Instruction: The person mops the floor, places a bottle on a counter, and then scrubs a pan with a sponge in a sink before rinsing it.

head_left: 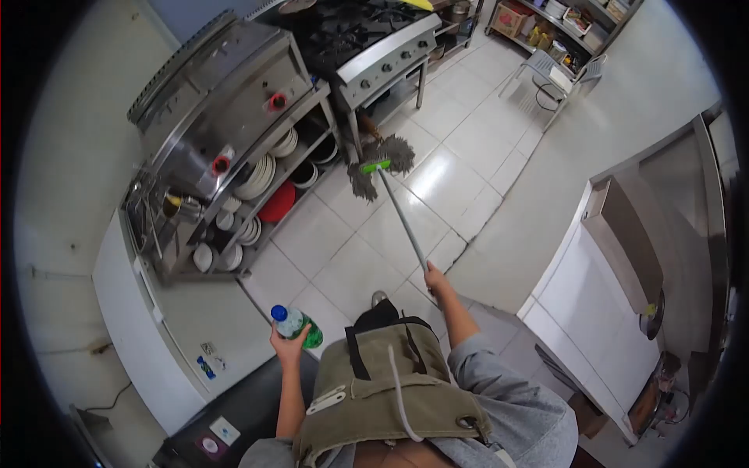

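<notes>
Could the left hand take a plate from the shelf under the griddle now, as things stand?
Probably not at once. The left hand is closed around a bottle, and the plates look beyond its reach. Open floor lies between, so nothing blocks the way.

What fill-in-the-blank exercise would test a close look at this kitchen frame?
1. The left hand holds a clear plastic bottle of green liquid with a ____ cap.
2. The right hand grips the long metal pole of a grey string mop whose head rests on the white tiled ____.
3. The steel shelf rack beside the gas stove holds stacks of white round ____.
Missing words: blue; floor; plates.
</notes>
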### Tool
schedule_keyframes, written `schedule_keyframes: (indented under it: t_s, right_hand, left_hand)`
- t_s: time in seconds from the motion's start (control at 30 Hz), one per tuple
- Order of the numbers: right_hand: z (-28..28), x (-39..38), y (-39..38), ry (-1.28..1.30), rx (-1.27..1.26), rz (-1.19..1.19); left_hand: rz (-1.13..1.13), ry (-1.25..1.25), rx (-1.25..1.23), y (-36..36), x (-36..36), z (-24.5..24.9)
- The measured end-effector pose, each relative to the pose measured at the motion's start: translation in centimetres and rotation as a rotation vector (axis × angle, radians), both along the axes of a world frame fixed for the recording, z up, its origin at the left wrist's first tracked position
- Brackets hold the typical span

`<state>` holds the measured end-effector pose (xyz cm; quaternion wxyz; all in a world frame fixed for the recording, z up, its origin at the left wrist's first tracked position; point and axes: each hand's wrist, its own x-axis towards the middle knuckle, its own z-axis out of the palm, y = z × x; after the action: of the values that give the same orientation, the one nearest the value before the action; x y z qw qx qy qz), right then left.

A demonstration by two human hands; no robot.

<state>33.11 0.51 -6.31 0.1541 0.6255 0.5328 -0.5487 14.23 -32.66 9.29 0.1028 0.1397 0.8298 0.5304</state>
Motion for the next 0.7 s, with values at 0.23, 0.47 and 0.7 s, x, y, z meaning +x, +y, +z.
schedule_keyframes:
  t_s: [0.23,0.47,0.7]
  right_hand:
    - [-2.9,16.9,-6.8,-0.168,0.412,0.326]
    - [1.2,35.4,-29.3,-0.124,0.306,0.138]
    - [6.4,36.8,-37.8,-0.058,0.224,0.003]
  left_hand:
    - [-0.087,-0.093,0.168,-1.7,6.2,-2.3]
    - [-0.336,-0.154,0.109,-2.8,13.2,-1.0]
    - [-0.463,-0.237,0.106,-1.2,15.2,-1.6]
